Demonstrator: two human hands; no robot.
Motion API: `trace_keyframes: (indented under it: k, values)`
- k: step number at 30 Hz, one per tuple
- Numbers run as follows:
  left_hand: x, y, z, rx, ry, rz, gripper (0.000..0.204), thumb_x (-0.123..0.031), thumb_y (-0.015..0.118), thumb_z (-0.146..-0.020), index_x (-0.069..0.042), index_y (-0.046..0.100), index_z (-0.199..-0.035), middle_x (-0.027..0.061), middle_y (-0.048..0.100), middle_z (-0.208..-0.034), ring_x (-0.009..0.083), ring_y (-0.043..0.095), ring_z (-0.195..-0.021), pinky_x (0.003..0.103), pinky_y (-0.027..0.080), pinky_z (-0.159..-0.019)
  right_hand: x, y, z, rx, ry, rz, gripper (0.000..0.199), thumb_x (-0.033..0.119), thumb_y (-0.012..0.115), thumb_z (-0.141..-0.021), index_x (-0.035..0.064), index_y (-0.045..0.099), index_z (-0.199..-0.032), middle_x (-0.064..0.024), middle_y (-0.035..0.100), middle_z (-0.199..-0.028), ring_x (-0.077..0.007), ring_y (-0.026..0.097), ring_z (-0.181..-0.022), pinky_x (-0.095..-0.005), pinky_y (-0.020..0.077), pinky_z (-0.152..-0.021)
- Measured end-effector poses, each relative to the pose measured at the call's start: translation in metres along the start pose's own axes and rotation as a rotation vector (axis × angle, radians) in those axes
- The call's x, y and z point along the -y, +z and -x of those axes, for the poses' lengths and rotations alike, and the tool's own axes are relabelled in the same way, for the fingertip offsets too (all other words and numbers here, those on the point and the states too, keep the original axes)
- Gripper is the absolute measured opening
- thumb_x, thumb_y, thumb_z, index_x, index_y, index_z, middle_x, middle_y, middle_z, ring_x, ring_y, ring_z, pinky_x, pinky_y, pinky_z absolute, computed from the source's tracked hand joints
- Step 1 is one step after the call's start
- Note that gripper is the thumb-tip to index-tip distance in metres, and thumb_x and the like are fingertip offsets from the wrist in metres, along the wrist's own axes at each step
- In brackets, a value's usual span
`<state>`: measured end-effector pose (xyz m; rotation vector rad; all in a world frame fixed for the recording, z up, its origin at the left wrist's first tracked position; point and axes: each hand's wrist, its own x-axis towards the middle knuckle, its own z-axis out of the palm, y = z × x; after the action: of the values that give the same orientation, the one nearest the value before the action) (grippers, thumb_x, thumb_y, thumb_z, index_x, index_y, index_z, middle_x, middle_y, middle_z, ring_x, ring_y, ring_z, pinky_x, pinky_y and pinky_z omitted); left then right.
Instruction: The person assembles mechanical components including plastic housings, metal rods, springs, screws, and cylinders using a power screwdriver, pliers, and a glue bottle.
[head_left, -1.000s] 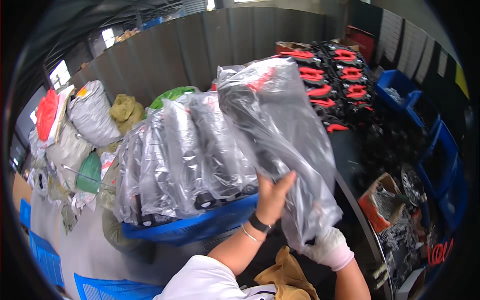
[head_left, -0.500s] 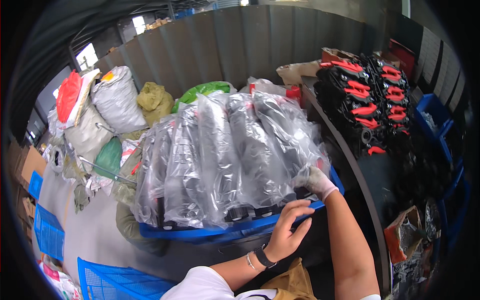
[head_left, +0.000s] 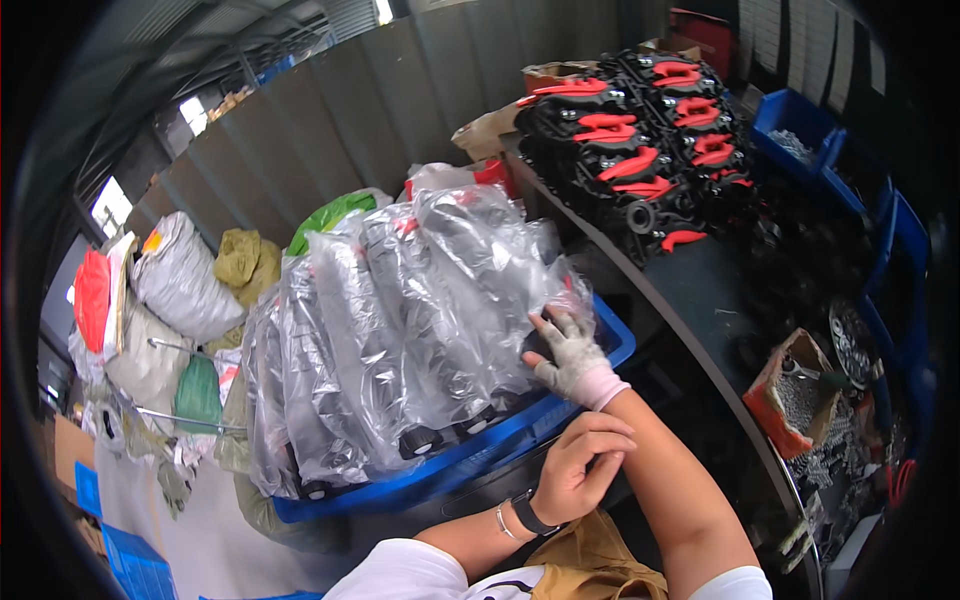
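Note:
Long black tool-like items with bits of red lie side by side in clear plastic bags (head_left: 375, 340), piled in a blue crate (head_left: 470, 468). At the crate's right end, my right hand (head_left: 578, 362) wears a pale fingerless-tipped glove. Its fingers are spread by the rightmost bag, near or touching the film, with nothing gripped. My bare left hand (head_left: 585, 468) hovers in front of the crate, close to my right forearm. Its fingers bend loosely, thumb apart, and it holds nothing. A dark band and a bracelet circle that wrist.
On the dark workbench (head_left: 690, 300) at right lie stacked black tools with red handles (head_left: 625, 165). Blue parts bins (head_left: 800, 130) line its far side, with an open box of small metal parts (head_left: 800, 395) nearer. White sacks (head_left: 185, 280) stand left, before a metal partition (head_left: 400, 110).
The view has swung toward the right. My right hand has come away from the bag's lower corner, fingers spreading. My left hand's fingers have curled in somewhat.

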<state>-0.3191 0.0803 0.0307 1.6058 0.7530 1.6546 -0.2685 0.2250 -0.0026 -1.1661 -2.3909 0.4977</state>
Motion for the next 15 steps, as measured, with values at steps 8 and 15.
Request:
trace_keyframes:
  k: [8,15]
  values:
    - [-0.002,0.036,-0.036,0.081,0.186,-0.183,0.013,0.005,0.06,-0.084,-0.002,0.061,-0.095,0.0129,0.061,-0.097,0.0219,0.06,-0.091,0.031,0.048,-0.075,-0.028,-0.018,0.115,-0.135,-0.151,-0.479,0.044,0.023,0.068,-0.078,0.0066,0.055,-0.118,-0.0171,0.053,-0.121,-0.0359,0.05,-0.114,-0.044,0.0457,-0.092]
    - [0.092,0.014,-0.192,-0.23,0.054,-1.128,0.053,-0.009,0.072,-0.074,-0.008,0.053,-0.123,0.0154,0.047,-0.117,0.036,0.044,-0.11,0.045,0.039,-0.095,-0.011,-0.069,0.273,-0.121,0.191,-0.145,0.022,0.018,0.066,-0.08,0.0101,0.064,-0.101,-0.0091,0.061,-0.091,-0.0294,0.06,-0.089,-0.0394,0.0499,-0.077]
